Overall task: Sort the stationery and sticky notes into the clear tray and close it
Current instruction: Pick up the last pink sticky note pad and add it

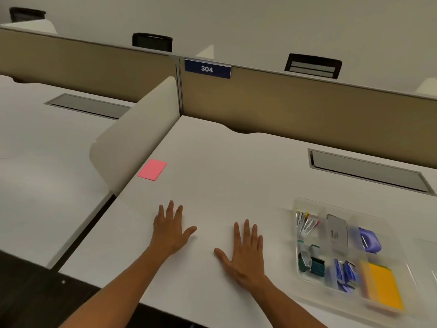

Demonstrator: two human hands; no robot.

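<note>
- Hands lie flat on the desk (212, 166): left hand (170, 229) and right hand (246, 252), fingers spread, holding nothing.
- Clear tray (305, 278) sits right of them, holding stationery.
- Pink sticky notes (152, 169) lie far left, outside it.

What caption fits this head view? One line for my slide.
Both hands, left and right, flat on the desk; pink sticky notes lie outside the clear tray.

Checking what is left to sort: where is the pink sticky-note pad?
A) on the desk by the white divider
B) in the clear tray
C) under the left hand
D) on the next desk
A: the pink sticky-note pad lies on the desk beside the white divider, far from the clear tray.
</note>
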